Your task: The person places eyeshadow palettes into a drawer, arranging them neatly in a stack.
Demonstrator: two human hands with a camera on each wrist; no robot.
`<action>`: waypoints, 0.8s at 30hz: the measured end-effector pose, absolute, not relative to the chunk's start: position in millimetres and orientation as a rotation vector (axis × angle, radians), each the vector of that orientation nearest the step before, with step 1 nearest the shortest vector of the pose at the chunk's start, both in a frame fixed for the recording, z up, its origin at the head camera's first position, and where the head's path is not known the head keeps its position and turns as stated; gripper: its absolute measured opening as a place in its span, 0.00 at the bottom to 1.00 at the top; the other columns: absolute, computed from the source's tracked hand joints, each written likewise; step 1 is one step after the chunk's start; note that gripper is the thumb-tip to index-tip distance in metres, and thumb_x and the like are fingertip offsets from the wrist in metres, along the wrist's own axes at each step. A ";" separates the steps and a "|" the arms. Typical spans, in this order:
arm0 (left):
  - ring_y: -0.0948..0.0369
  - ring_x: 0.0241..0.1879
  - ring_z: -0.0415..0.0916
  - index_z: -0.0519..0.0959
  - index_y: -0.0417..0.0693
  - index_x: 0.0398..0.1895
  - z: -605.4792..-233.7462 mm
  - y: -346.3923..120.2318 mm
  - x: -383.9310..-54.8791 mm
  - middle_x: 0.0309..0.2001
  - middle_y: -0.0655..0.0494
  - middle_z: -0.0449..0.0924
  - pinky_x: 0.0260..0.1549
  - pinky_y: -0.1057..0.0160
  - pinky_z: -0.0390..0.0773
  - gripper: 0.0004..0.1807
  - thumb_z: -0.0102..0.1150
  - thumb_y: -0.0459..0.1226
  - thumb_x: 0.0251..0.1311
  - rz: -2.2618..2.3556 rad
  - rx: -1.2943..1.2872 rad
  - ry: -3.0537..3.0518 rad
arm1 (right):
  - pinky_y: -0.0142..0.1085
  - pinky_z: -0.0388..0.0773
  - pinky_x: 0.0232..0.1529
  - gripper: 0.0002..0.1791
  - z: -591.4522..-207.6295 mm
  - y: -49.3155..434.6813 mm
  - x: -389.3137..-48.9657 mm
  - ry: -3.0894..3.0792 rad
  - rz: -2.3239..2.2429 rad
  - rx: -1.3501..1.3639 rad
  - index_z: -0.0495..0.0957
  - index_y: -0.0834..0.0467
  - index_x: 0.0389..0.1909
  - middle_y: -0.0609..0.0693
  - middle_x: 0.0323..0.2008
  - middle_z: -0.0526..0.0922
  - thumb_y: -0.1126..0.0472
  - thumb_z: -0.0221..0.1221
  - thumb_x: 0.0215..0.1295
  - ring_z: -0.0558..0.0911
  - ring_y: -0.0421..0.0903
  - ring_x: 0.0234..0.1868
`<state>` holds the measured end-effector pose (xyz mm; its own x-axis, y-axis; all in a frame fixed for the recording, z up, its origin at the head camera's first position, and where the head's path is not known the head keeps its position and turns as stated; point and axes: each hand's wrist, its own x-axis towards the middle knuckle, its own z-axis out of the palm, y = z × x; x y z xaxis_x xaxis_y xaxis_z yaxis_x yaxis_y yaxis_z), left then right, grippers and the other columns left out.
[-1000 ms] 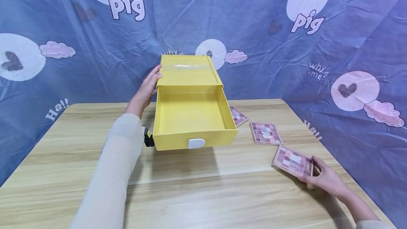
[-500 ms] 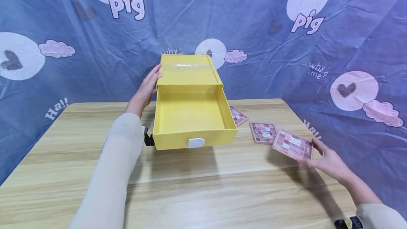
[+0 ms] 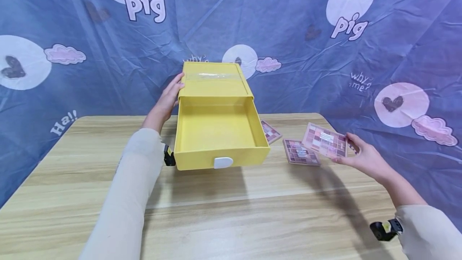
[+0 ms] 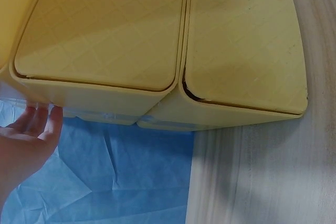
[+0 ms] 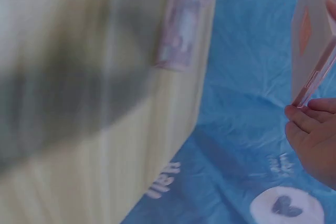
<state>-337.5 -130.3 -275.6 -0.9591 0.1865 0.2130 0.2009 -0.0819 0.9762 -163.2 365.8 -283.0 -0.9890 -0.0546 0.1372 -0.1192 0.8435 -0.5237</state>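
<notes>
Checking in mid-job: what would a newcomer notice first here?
Probably the yellow drawer unit in the middle of the head view, its top drawer open and the left hand at its side. Next, the pink palette the right hand holds above the table at right, near two more palettes.

The person's left grip (image 3: 168,98) is touching the left side of a yellow box (image 3: 215,80), whose drawer (image 3: 216,159) is standing pulled out, its white knob (image 3: 223,163) facing the person. The right grip (image 3: 366,159) is pinching a pink palette (image 3: 324,140) by its right end, above the worktop (image 3: 216,220). A second palette (image 3: 298,155) is lying flat, partly covered from sight; a third palette (image 3: 270,132) is peeping past the drawer's right side. A blue cloth (image 3: 288,7) is hanging behind.
</notes>
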 end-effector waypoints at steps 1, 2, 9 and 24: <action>0.63 0.58 0.48 0.51 0.57 0.65 -275.3 -130.1 -337.4 0.65 0.53 0.46 0.54 0.49 0.47 0.29 0.39 0.43 0.59 -2.260 -0.447 -2.121 | 0.58 0.51 0.49 0.52 -279.4 363.3 -165.6 -2.903 0.843 0.141 0.43 0.75 0.60 0.76 0.55 0.53 0.55 0.65 0.44 0.55 0.71 0.53; 0.63 0.58 0.48 0.51 0.57 0.65 -275.1 -130.1 -337.3 0.65 0.53 0.46 0.54 0.49 0.47 0.29 0.39 0.43 0.59 -2.260 -0.447 -2.121 | 0.57 0.50 0.50 0.52 -275.8 360.7 -168.0 -2.901 0.854 0.148 0.43 0.75 0.60 0.76 0.55 0.52 0.55 0.65 0.44 0.54 0.70 0.54; 0.63 0.59 0.47 0.51 0.57 0.65 -274.8 -130.8 -337.6 0.65 0.54 0.46 0.54 0.48 0.47 0.29 0.39 0.43 0.59 -2.249 -0.446 -2.133 | 0.55 0.47 0.52 0.52 -249.9 342.2 -182.5 -2.904 0.910 0.178 0.40 0.71 0.63 0.73 0.58 0.50 0.54 0.63 0.47 0.51 0.65 0.58; 0.62 0.59 0.48 0.51 0.57 0.65 -274.0 -129.3 -336.6 0.65 0.53 0.46 0.53 0.49 0.49 0.29 0.39 0.43 0.59 -2.251 -0.426 -2.123 | 0.44 0.52 0.55 0.51 -203.4 282.3 -206.0 -2.861 1.072 0.311 0.42 0.62 0.65 0.58 0.63 0.49 0.57 0.65 0.45 0.52 0.50 0.61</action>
